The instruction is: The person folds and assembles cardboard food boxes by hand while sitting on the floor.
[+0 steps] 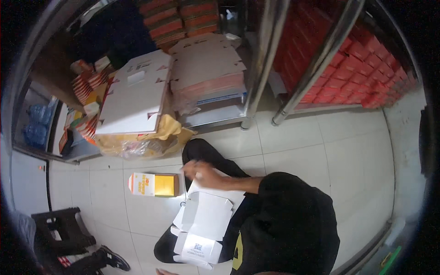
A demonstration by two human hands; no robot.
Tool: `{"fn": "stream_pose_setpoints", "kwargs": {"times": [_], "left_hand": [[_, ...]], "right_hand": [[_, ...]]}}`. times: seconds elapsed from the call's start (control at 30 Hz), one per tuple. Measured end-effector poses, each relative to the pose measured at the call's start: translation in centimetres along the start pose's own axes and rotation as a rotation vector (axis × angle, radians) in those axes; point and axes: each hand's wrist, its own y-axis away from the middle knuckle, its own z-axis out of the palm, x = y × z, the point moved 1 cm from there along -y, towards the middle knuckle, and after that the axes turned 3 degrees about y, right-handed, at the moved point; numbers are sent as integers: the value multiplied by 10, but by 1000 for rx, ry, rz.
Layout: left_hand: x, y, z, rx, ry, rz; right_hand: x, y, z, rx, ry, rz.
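An unfolded white carton [206, 215] lies across my crossed legs, its inner side mostly up and its flaps spread; one panel bears a small printed code. Another white card sheet [236, 196] shows beneath it. My right hand [206, 176] is over the upper end of the card, its fingers smeared by motion, so I cannot tell whether it grips anything. At the bottom edge only a little of my left hand [165, 272] shows, below the carton; its fingers are mostly cut off. A yellow and white box [153, 184] lies on the floor near my right hand.
Large white flat cartons [137, 91] are stacked on a yellow wrapping, beside another carton stack [206, 64] on a metal shelf. Red boxes [353, 68] fill a rack behind metal posts [316, 59]. A black stool [62, 229] and another person's shoe [114, 257] are at lower left.
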Motion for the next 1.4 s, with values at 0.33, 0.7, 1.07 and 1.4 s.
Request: {"fn": "stream_pose_setpoints", "kwargs": {"times": [0.33,0.7,1.07,1.4], "left_hand": [[-64,28,32,-193,-235,45],[-177,105,86,-997,-931,-218],[-243,130,93,-1562,-1336,-217],[-249,130,96,-1519,-1247,-558]], "right_hand": [[95,298,-216,-625,986,1379],[85,317,-223,-477,981,1032],[85,315,-219,-524,972,1092],[118,344,-220,-446,1093,768]]}}
